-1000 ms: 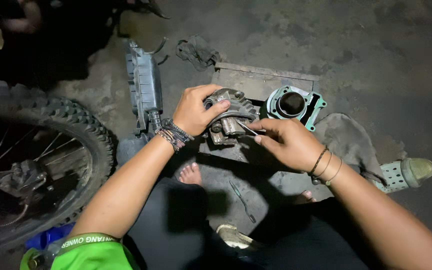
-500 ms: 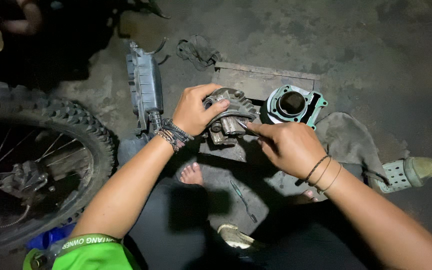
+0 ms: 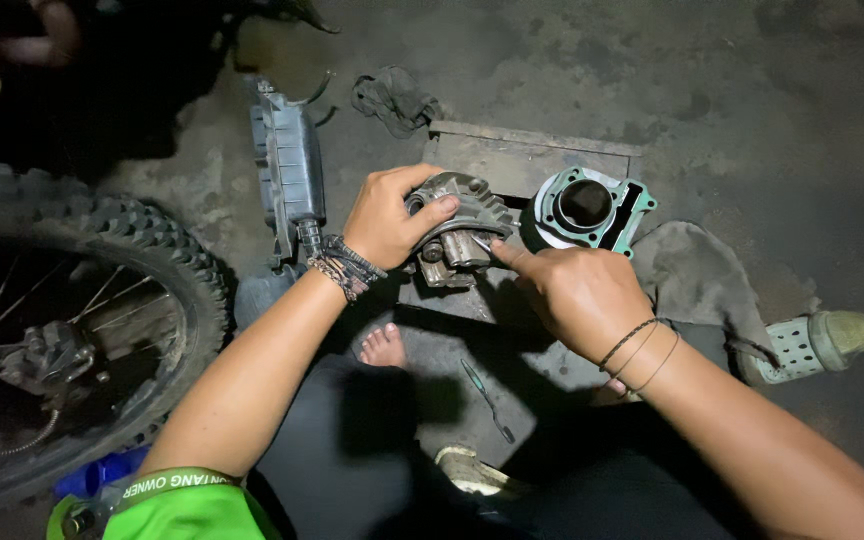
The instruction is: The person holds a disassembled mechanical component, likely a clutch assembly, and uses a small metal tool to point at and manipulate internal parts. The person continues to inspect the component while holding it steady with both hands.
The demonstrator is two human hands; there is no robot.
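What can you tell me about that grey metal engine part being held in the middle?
The grey metal engine part is a dull, grimy casting with ribbed fins and round ports underneath. It is held over a flat board on the floor. The left hand wraps its top; the right hand touches its side with a fingertip.

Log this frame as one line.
left hand: grips metal engine part | right hand: fingertip on part | cylinder: beside, on board

Both hands (image 3: 387, 215) (image 3: 577, 295) on grey engine part (image 3: 457, 225)
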